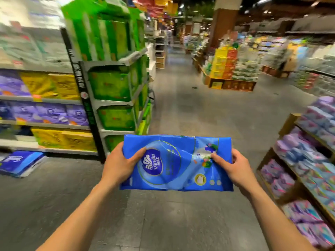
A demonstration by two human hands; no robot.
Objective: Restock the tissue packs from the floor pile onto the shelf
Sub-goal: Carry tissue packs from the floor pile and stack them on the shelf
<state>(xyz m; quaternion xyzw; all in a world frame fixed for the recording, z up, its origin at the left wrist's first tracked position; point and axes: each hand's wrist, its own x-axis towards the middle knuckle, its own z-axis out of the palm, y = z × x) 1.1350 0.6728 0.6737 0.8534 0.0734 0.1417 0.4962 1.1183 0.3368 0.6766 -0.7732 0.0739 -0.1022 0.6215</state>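
I hold a blue Vinda tissue pack (178, 165) flat in front of me, over the aisle floor. My left hand (121, 165) grips its left end, thumb on top. My right hand (233, 168) grips its right end, thumb pressed into the wrapper. Another blue tissue pack (20, 163) lies on the floor at the far left, at the foot of the left shelf (45, 125). That shelf carries purple and yellow packs on several levels.
A black end rack (116, 98) with green packs stands left of centre. A wooden shelf (297, 171) of purple and pastel packs runs along the right. The grey aisle floor (199, 109) stretches ahead toward a yellow pallet display (230, 71).
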